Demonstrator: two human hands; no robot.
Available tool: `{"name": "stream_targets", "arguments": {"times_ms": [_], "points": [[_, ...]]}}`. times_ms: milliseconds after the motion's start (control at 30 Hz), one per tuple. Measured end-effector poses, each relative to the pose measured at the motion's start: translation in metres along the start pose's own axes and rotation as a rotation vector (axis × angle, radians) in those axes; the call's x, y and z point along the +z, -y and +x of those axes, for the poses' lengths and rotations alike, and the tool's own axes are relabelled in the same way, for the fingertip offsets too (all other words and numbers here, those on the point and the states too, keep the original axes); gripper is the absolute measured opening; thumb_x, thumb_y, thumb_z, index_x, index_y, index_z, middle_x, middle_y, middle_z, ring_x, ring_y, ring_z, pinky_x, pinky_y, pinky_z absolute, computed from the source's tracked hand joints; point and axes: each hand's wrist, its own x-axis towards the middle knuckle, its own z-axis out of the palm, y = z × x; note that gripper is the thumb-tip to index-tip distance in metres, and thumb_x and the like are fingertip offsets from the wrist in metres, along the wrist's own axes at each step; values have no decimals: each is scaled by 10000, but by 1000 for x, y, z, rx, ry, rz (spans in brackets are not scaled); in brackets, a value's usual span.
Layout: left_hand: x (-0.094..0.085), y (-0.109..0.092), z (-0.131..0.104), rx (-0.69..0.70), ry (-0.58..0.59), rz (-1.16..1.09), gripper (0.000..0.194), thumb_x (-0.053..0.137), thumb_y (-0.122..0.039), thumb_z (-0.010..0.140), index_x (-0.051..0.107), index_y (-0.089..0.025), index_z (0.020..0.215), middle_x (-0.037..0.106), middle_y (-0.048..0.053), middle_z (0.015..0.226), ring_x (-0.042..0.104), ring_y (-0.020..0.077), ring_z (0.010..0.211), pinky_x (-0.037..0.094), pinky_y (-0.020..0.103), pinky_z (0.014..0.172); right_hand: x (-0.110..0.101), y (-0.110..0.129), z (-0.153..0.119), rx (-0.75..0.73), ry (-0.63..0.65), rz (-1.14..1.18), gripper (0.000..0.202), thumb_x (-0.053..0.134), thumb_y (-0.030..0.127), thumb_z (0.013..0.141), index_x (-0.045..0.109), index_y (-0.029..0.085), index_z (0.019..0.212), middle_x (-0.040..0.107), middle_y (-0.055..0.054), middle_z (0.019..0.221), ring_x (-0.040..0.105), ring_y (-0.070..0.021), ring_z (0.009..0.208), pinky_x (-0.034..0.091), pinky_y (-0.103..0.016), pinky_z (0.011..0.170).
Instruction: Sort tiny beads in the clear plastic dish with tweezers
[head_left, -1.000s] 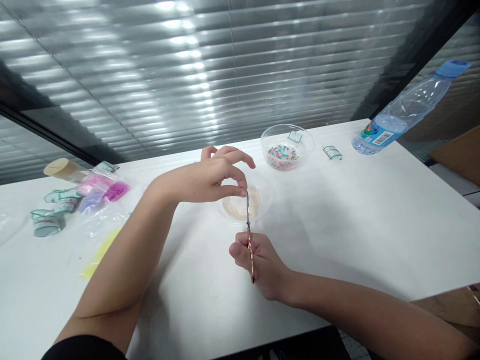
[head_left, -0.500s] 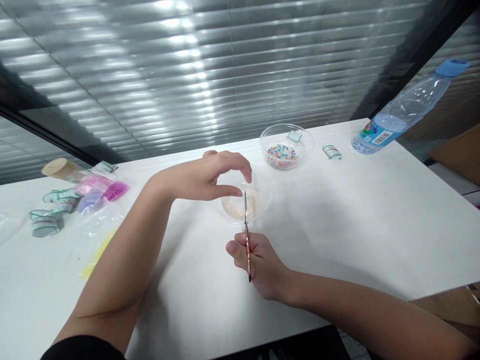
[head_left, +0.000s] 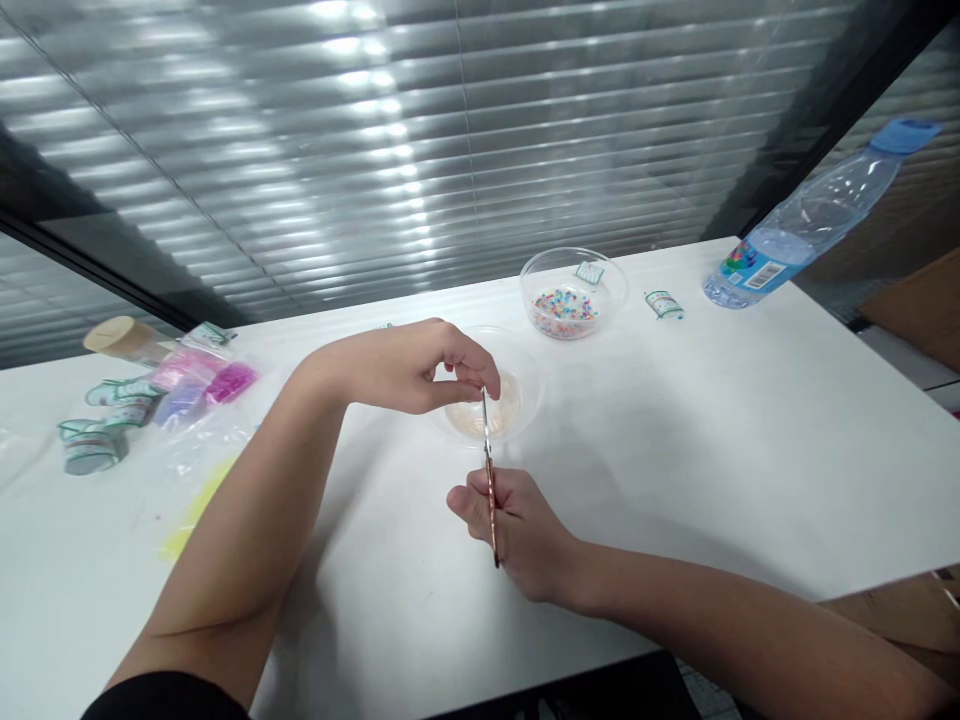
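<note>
In my right hand (head_left: 517, 530) is a pair of scissors (head_left: 491, 500) with coppery handles, held upright with the thin blades pointing away from me. My left hand (head_left: 435, 370) arches over a clear bowl (head_left: 529, 415), thumb and forefinger brought together at the scissor tips. Whether anything small is pinched there, or only the blade tip is touched, I cannot tell. Inside that bowl lies a pale yellowish mass (head_left: 499, 415), partly hidden by the left hand and the blades.
A clear bowl (head_left: 611, 300) of coloured beads stands behind, near a small printed packet (head_left: 664, 304). At the far right leans a water bottle (head_left: 780, 250). Pink and purple bags (head_left: 199, 380), printed packets (head_left: 88, 447), a cork-topped jar (head_left: 124, 340) and a yellow bag (head_left: 199, 510) lie left.
My left thumb and forefinger have closed together at the scissor tips, the hand dropping slightly. The scissors have shifted a little to the left.
</note>
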Motion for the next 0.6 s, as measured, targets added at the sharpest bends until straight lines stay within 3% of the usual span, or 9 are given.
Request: {"name": "stream_targets", "arguments": {"times_ms": [600], "points": [[0, 0, -1, -6, -41, 24, 239, 561, -274, 860, 743, -263, 1014, 751, -2, 949, 650, 139, 814, 462, 250, 758, 0, 2, -1, -13, -4, -42, 502, 603, 474, 882, 284, 214, 593, 317, 75, 514, 269, -72, 490, 187, -263, 491]]}}
